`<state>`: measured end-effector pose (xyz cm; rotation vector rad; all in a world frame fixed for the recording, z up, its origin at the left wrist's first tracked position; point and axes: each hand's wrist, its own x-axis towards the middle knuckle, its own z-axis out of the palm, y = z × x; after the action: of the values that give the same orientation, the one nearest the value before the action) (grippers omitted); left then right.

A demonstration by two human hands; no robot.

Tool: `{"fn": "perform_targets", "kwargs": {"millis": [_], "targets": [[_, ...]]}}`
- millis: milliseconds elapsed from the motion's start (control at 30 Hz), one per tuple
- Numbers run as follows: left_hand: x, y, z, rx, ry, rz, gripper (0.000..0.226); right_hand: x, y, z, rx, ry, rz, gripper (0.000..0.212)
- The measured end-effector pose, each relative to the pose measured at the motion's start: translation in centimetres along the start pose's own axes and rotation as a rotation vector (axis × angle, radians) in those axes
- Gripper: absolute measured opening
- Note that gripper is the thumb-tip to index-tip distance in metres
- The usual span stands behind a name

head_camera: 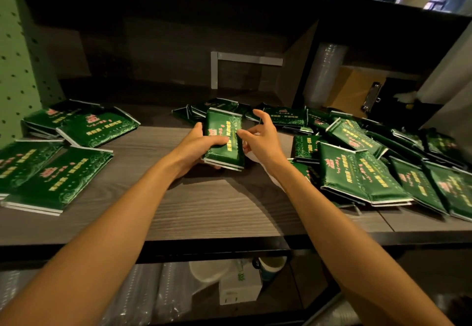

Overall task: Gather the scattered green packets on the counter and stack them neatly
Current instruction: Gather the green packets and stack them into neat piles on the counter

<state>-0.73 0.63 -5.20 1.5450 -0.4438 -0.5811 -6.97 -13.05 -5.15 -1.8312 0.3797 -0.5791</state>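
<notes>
Third done, we judge: stacks [51,170] left, loose pile [370,162] right. Left hand [201,144] grips small stack [227,157]; right hand [260,142] spread, touching it.

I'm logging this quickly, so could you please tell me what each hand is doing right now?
Left hand: grips the small packet stack.
Right hand: open, fingers spread, touching the stack's right edge.
</notes>
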Motion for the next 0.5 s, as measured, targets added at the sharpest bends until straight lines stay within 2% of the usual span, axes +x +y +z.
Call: {"fn": "perform_targets", "kwargs": {"millis": [67,167,267,400,500], "targets": [[0.0,0.0,0.0,-0.018,0.006,-0.006,0.040,-0.1,-0.9,-0.5,-0.191,0.039,-0.019,0.055],[-0.1,0.1,0.1,-0.060,0.012,-0.011,0.038,-0.5,-1.9,-2.3,-0.846,0.024,-0.067,0.050],[-0.1,0.1,0.1,-0.062,0.026,-0.005,0.037,-1.3,-1.7,-4.1,-1.266,0.041,0.069,0.055],[0.0,-0.1,0.1,-0.089,0.058,-0.010,0.039,-2.1,0.0,-5.2,-1.332,-0.030,0.330,0.067],[-0.1,-0.3,0.1,-0.087,0.078,-0.018,0.040,-2.0,0.9,-5.1,-1.313,-0.101,0.385,0.066]]}}
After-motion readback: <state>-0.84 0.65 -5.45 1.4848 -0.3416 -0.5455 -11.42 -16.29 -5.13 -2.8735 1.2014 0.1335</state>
